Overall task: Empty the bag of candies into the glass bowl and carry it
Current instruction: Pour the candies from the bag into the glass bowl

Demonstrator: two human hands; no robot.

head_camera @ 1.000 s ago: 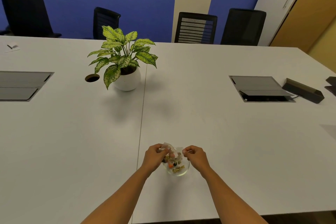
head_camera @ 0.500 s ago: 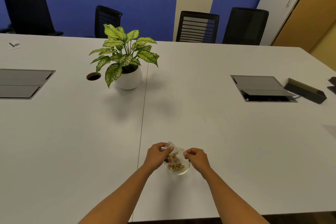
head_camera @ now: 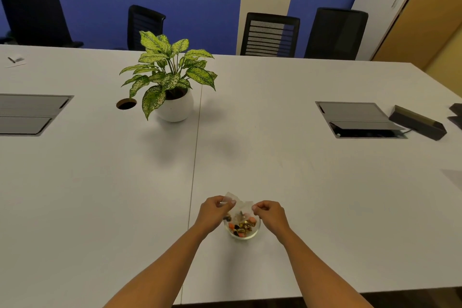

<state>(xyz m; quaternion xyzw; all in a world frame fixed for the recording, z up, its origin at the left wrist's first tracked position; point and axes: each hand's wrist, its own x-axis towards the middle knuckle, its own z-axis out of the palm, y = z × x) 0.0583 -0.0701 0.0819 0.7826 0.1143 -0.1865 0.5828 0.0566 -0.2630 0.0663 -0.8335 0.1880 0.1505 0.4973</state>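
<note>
A small glass bowl [head_camera: 250, 234] stands on the white table [head_camera: 300, 182] near its front edge. Wrapped candies [head_camera: 241, 226] in orange, gold and dark colours lie in it. A clear plastic bag [head_camera: 241, 207] hangs upside down just above the bowl, pinched at its corners. My left hand [head_camera: 215, 212] grips the bag's left corner and my right hand [head_camera: 270, 215] grips the right corner. One or two candies still show inside the bag.
A potted plant in a white pot [head_camera: 173, 107] stands farther back, left of centre, beside a round cable hole [head_camera: 126, 104]. Grey cable hatches [head_camera: 357, 119] are set into the table at right and far left. A dark box [head_camera: 417, 122] lies at the right. Black chairs [head_camera: 271, 35] line the far side.
More candies have dropped from the bag into the bowl. The bag looks emptier and flatter. Both hands stay at the bag's corners above the bowl.
</note>
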